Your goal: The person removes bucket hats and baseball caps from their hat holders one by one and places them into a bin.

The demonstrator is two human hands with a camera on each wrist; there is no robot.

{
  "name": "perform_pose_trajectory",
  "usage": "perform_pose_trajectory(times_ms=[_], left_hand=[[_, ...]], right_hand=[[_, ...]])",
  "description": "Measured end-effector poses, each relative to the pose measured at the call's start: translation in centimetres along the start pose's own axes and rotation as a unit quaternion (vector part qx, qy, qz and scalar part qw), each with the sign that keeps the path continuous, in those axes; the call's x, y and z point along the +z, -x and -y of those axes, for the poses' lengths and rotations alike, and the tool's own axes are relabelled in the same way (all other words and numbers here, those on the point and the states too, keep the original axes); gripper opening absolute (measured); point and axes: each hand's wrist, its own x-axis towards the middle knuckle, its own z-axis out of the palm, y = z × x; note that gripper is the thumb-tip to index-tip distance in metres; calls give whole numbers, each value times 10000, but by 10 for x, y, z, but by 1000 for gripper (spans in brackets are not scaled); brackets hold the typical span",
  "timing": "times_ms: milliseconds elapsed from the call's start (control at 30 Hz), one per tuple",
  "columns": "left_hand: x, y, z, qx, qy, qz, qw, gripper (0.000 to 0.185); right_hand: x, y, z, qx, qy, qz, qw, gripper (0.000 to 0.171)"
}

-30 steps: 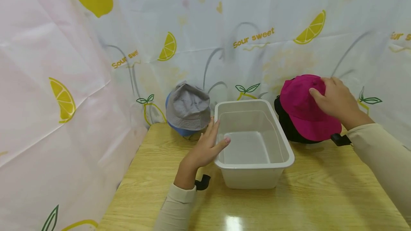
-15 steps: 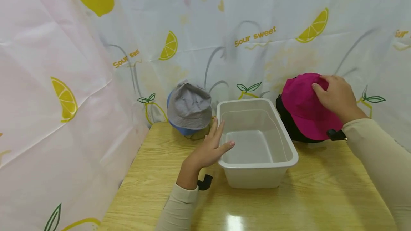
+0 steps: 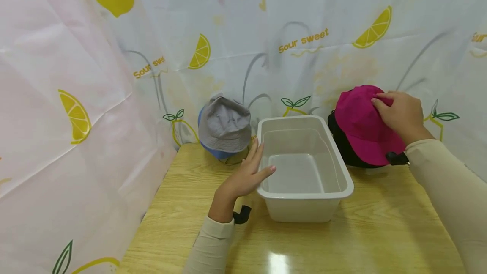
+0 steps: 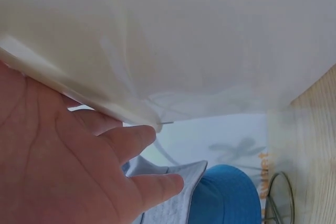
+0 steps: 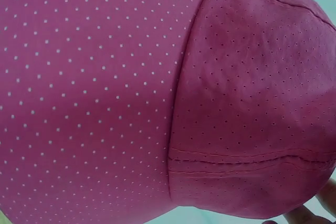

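Observation:
My right hand [image 3: 403, 113] is at the top of a magenta baseball cap [image 3: 357, 117], thumb and fingers pinching its crown. In the right wrist view the dotted brim and perforated crown of the magenta cap [image 5: 247, 87] fill the picture, with fingertips at the lower right edge. A black hat [image 3: 340, 145] sits underneath it. My left hand [image 3: 243, 181], fingers extended, rests along the left rim of a white plastic basin [image 3: 308, 196]; the left wrist view shows the palm against the basin's outer wall [image 4: 210, 45].
Left of the basin, a grey bucket hat [image 3: 225, 126] is stacked over a blue hat [image 3: 220, 154]. A wire ring [image 4: 281, 198] shows below them. The wooden table [image 3: 182, 206] backs onto a lemon-print curtain [image 3: 228, 20].
My right fingers have drawn closer together on the magenta cap's crown. The left hand stays against the basin. The view has shifted slightly.

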Motion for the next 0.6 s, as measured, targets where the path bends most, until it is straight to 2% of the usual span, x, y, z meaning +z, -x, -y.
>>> perform_pose_trajectory(times_ms=[133, 400, 600], left_hand=[[0, 0, -1, -28, 14, -14, 10000, 91], [1, 0, -2, -86, 52, -20, 9999, 94], [1, -1, -2, -142, -42, -26, 9999, 93]], right_hand=[[-1, -3, 1, 54, -18, -107, 9999, 50], [-4, -6, 5, 134, -321, -697, 9970, 43], [-9, -10, 7, 130, -296, -753, 9966, 43]])
